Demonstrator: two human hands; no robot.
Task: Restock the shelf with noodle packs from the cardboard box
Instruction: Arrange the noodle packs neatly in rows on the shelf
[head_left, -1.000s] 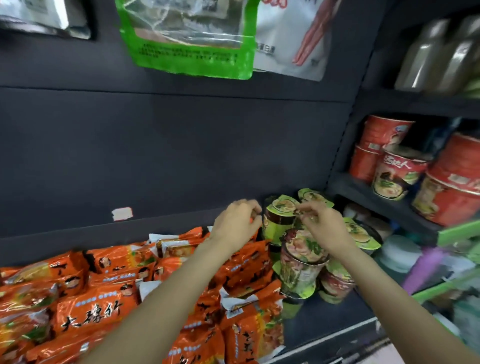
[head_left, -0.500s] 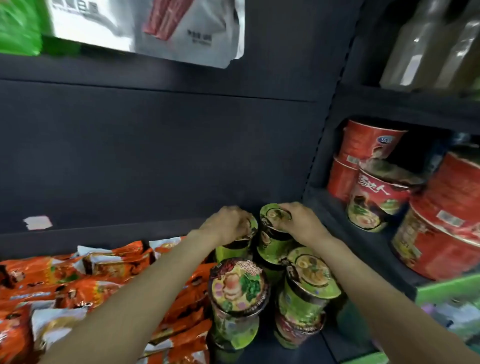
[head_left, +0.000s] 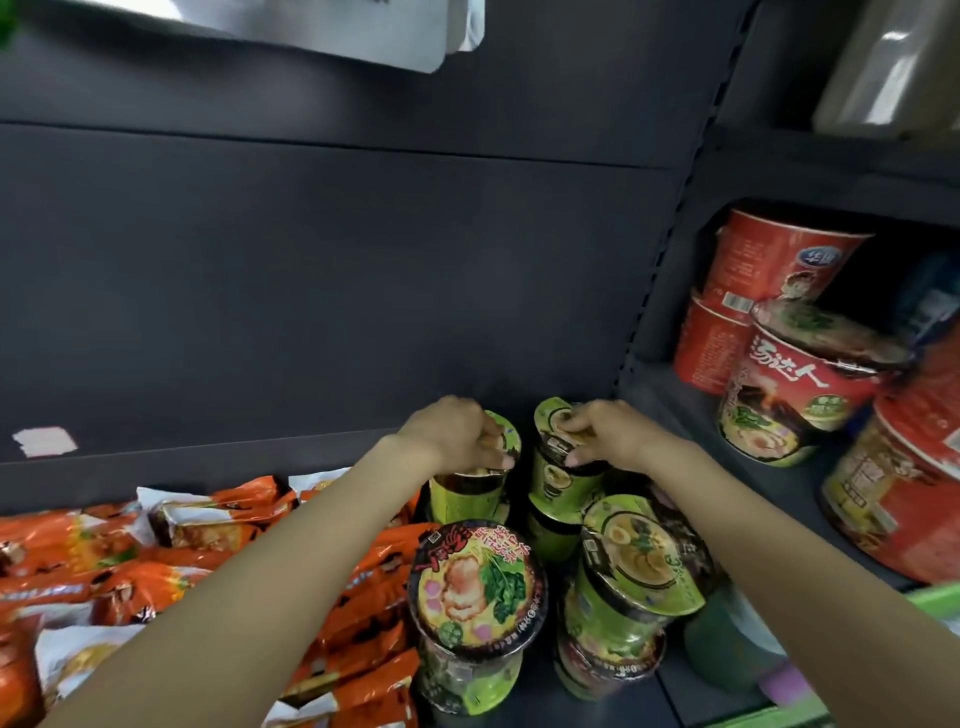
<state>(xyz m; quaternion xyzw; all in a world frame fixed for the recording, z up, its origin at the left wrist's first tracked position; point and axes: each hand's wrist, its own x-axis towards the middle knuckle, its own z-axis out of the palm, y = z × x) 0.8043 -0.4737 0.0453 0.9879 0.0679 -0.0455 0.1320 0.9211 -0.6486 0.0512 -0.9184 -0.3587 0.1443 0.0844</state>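
Observation:
Two green noodle cups stand at the back of the dark shelf (head_left: 311, 457). My left hand (head_left: 452, 434) is closed over the lid of the left back cup (head_left: 462, 493). My right hand (head_left: 608, 434) grips the lid of the right back cup (head_left: 558, 480), which sits on top of another cup. In front of them stand two stacks of green cups, one on the left (head_left: 475, 587) and one on the right (head_left: 634, 556). Orange noodle packs (head_left: 171, 545) lie piled on the left of the shelf. No cardboard box is in view.
Red noodle bowls (head_left: 800, 374) fill the neighbouring shelf bay on the right, behind a dark upright (head_left: 670, 270). White hanging packets (head_left: 395, 31) are at the top. A white label (head_left: 44, 440) sticks to the back panel. A green shelf edge (head_left: 935, 597) runs at lower right.
The view has shifted right and closer to the cups. Both hands moved from hovering above the cups down onto the two back cups and stay there.

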